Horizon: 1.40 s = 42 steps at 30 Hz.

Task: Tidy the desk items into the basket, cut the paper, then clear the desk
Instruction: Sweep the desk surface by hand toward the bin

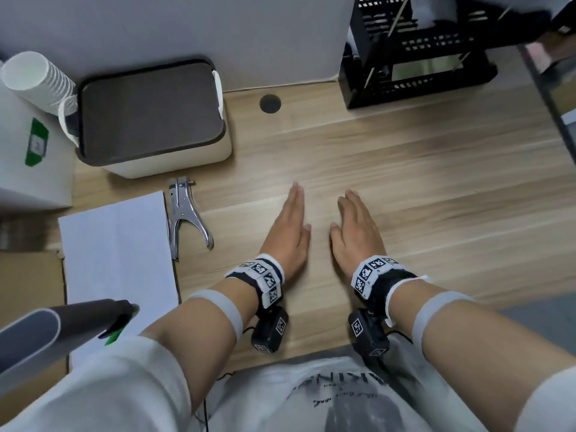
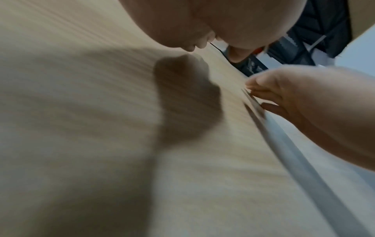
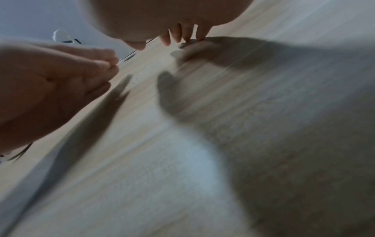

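Both my hands lie flat, palms down, side by side on the wooden desk (image 1: 420, 182), fingers straight and holding nothing. My left hand (image 1: 291, 219) and right hand (image 1: 355, 219) are a small gap apart. A white sheet of paper (image 1: 118, 244) lies to the left of them, with a metal hand punch (image 1: 184, 216) along its right edge. The black mesh basket (image 1: 417, 54) stands at the back right, well beyond my fingertips. The left wrist view shows my left palm (image 2: 213, 24) low over the desk; the right wrist view shows my right palm (image 3: 162, 19) likewise.
A cream bin with a dark lid (image 1: 149, 110) stands at the back left, with a stack of paper cups (image 1: 37, 79) and a white box (image 1: 28, 169) beside it. A cardboard box (image 1: 31, 282) lies under the paper's left side. A grey object (image 1: 46, 335) juts in at lower left.
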{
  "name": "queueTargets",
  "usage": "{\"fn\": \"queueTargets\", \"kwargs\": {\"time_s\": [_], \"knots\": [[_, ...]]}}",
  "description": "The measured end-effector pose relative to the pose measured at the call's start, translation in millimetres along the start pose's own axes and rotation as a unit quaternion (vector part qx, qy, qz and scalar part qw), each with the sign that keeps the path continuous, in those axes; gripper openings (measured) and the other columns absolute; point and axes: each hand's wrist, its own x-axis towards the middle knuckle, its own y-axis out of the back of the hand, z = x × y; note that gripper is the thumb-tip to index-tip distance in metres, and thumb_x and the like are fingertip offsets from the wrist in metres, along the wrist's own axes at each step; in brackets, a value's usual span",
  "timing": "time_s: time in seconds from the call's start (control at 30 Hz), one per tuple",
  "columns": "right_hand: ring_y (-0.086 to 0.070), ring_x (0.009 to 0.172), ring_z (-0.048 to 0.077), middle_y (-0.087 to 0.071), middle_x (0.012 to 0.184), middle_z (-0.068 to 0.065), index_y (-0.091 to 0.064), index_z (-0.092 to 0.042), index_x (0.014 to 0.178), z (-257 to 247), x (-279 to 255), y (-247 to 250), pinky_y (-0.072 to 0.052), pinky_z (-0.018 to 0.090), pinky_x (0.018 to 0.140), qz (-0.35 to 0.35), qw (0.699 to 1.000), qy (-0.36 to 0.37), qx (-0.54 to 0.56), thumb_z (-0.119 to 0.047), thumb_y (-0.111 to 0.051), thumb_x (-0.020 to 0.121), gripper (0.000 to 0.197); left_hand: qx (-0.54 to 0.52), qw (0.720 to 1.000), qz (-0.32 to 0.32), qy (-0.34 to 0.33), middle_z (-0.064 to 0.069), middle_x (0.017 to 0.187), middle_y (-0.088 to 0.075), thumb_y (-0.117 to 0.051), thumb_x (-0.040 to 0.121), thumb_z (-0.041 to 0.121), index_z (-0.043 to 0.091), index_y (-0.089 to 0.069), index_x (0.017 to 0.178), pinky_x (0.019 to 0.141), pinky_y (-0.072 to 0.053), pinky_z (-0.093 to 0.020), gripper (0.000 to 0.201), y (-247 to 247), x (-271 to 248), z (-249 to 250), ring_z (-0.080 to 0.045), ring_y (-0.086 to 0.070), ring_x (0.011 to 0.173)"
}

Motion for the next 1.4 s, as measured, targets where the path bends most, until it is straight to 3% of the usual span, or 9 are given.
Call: {"fn": "queueTargets", "kwargs": {"time_s": [0.17,0.33,0.5,0.73,1.03,1.23,1.4], "knots": [[-0.001,0.152,0.020,-0.008,0.164,0.008,-0.018,-0.008,0.154,-18.5,-4.7,-12.5,-0.010,0.042,0.123,-0.054,0.992,0.083,-0.080,-0.037,-0.044,0.090,0.075,-0.004,0.998,0.049,0.037,-0.009,0.166,-0.006,-0.035,0.098,0.016,0.005,-0.009,0.156,0.121,-0.002,-0.018,0.065,25.5,-9.2,-34.2,-0.018,-0.006,0.154],[0.012,0.151,0.021,0.006,0.165,0.006,-0.004,-0.013,0.157,-43.7,0.2,-38.3,-0.007,0.051,0.122,-0.092,0.965,0.160,-0.184,-0.051,-0.032,0.094,0.078,-0.075,0.992,0.084,0.053,-0.005,0.165,-0.014,-0.033,0.102,0.022,0.009,-0.014,0.156,0.123,-0.009,-0.023,0.059,31.4,-10.2,-38.4,-0.013,-0.011,0.153],[0.012,0.151,0.020,0.006,0.165,0.004,-0.003,-0.015,0.157,-45.6,7.7,-49.9,-0.007,0.050,0.121,-0.091,0.965,0.156,-0.191,-0.045,-0.024,0.097,0.070,0.054,0.997,0.035,0.050,-0.004,0.166,-0.007,-0.028,0.099,0.045,0.012,-0.008,0.157,0.124,-0.006,-0.029,0.070,29.8,-9.1,-43.6,-0.013,-0.001,0.154],[0.016,0.150,0.017,0.013,0.164,0.004,0.004,-0.011,0.156,-15.6,10.1,-27.2,-0.005,0.047,0.122,-0.075,0.976,0.059,-0.198,-0.047,-0.018,0.099,0.072,0.229,0.972,-0.039,0.027,-0.006,0.166,0.007,-0.020,0.099,0.050,0.009,0.001,0.157,0.125,0.001,-0.040,0.074,5.8,3.8,-21.2,-0.018,0.014,0.153],[0.005,0.152,0.018,0.000,0.165,0.007,-0.007,-0.007,0.155,64.3,-29.0,31.1,-0.007,0.041,0.124,0.034,0.989,-0.090,-0.113,-0.031,-0.040,0.088,0.078,0.223,0.971,-0.078,-0.035,-0.011,0.166,0.005,-0.019,0.099,0.049,0.004,-0.001,0.156,0.125,0.000,-0.039,0.075,-54.9,42.0,38.7,-0.021,0.012,0.153],[-0.011,0.151,0.025,-0.015,0.162,0.012,-0.022,-0.005,0.152,116.1,-52.5,54.1,-0.012,0.042,0.123,0.112,0.972,-0.194,-0.066,-0.032,-0.037,0.088,0.071,0.228,0.967,-0.094,-0.061,-0.012,0.166,0.006,-0.017,0.099,0.049,0.003,0.000,0.156,0.125,0.002,-0.038,0.075,-94.4,47.7,78.8,-0.022,0.012,0.153],[-0.008,0.151,0.023,-0.013,0.163,0.010,-0.022,-0.006,0.152,164.4,-79.1,73.9,-0.011,0.042,0.123,0.142,0.952,-0.263,-0.063,-0.027,-0.043,0.092,0.068,0.224,0.962,-0.119,-0.104,-0.011,0.166,0.006,-0.016,0.100,0.049,0.004,0.001,0.156,0.125,-0.001,-0.040,0.074,-134.1,55.7,117.6,-0.022,0.012,0.153]]}}
